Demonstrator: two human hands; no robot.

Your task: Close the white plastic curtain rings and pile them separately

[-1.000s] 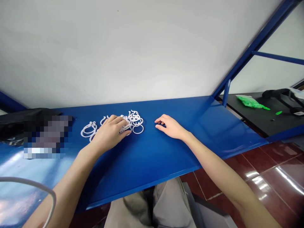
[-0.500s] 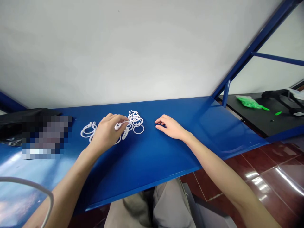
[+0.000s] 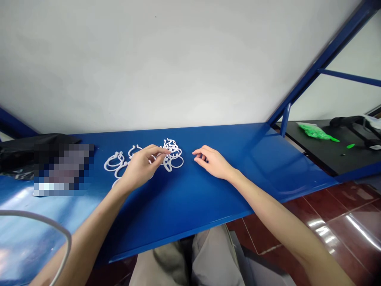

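Observation:
Several white plastic rings (image 3: 174, 153) lie in a loose heap on the blue table (image 3: 208, 194). More white rings (image 3: 114, 163) lie spread out to the left of it. My left hand (image 3: 141, 167) hovers over the rings, thumb and fingers pinched on one white ring (image 3: 167, 163) at the heap's near edge. My right hand (image 3: 212, 161) rests on the table to the right of the heap, its fingers loosely curled and apart, holding nothing.
A white wall rises behind the table. A dark bag (image 3: 26, 149) lies at the far left, a grey cable (image 3: 44, 226) at the near left. At right stands a black table (image 3: 333, 151) with a green bag (image 3: 314, 131), beyond a blue frame post (image 3: 285, 115).
My left hand went from lying flat on the rings to lifting and pinching one ring, drawing it towards the heap's edge. My right hand has barely moved.

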